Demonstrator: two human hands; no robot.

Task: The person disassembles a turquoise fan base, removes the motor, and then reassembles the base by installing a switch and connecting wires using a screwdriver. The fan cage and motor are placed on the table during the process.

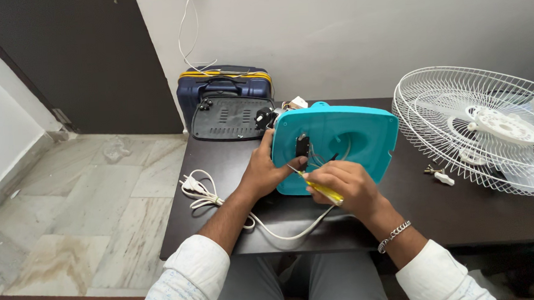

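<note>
A turquoise plastic fan base (351, 130) stands on edge on the dark table (490, 217), its hollow underside toward me with wires and a small black part (302, 146) inside. My left hand (267, 170) grips the base's left edge, thumb by the black part. My right hand (342, 185) holds a yellow-handled screwdriver (324, 190) whose tip points up-left toward that black part.
A white wire fan guard (479, 127) lies at the right with small screws (439, 174) beside it. A black perforated cover (229, 116) lies at the table's back; a blue suitcase (221, 85) stands behind. A white power cord with plug (199, 190) trails over the left edge.
</note>
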